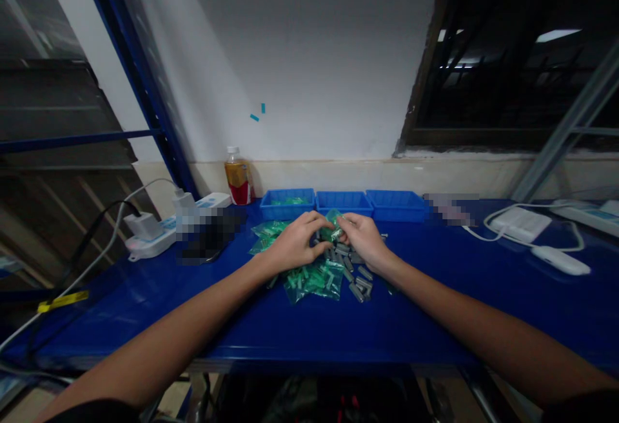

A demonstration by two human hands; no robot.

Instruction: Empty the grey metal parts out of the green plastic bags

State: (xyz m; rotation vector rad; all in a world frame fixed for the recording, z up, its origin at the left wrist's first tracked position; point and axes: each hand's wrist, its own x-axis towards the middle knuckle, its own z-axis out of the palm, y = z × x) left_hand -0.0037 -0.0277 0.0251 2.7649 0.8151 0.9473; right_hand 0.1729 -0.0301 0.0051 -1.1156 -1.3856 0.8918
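Observation:
Both my hands meet over the middle of the blue table around a small clear greenish plastic bag (333,219). My right hand (363,237) pinches the bag's upper right side between thumb and fingers. From the other side, my left hand (300,241) curls its fingers and thumb around the bag's left edge; its exact grip is partly hidden. Below the hands lies a clear bag of green plastic pieces (314,281). Loose grey metal cylinders (358,291) are heaped beside it, partly under my right hand. More bagged green pieces (269,233) lie behind my left wrist.
Several blue trays (344,202) line the back; the left one holds green pieces. A drink bottle (238,178) stands by the wall. Power strips (155,239) and a dark blurred item (207,242) are at left. A white adapter (520,224) and its cables lie at right.

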